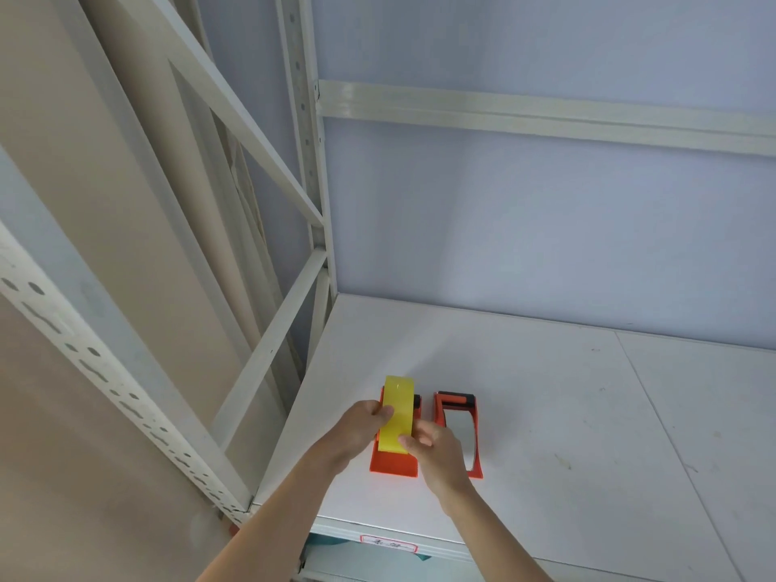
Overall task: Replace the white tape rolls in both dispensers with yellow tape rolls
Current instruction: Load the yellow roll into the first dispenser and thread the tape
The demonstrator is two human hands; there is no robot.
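Near shelf (546, 413) corner, both hands (361, 426) grip yellow tape (397, 413).

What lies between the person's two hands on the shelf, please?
In the head view, the yellow tape roll sits between the left hand and right hand, over the left orange dispenser.

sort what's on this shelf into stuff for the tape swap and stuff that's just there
For the job: yellow tape roll, held by left hand and right hand; left orange dispenser; right orange dispenser, no roll visible.

Just there: shelf; red-bordered label; rack upright.
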